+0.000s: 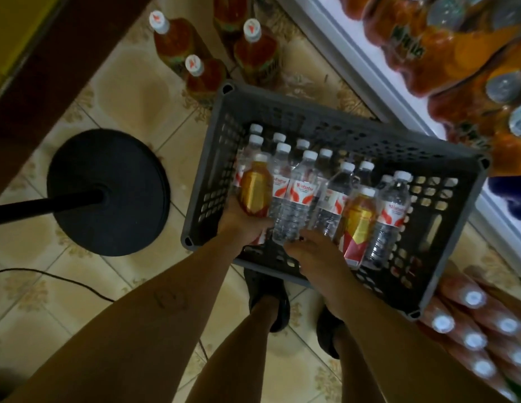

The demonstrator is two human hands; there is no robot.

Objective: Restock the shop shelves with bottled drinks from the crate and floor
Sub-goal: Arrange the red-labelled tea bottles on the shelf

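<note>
Amber bottle point(254, 193) fills the grip of the left hand point(242, 226).

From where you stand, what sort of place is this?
Most likely a small drinks shop: a grey crate of water bottles, wrapped orange soda packs stacked on a white shelf, and big red bottles standing on the tiled floor.

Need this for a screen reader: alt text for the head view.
Looking down, the left hand grips an amber drink bottle and the right hand holds a water bottle inside a grey crate of bottles.
</note>
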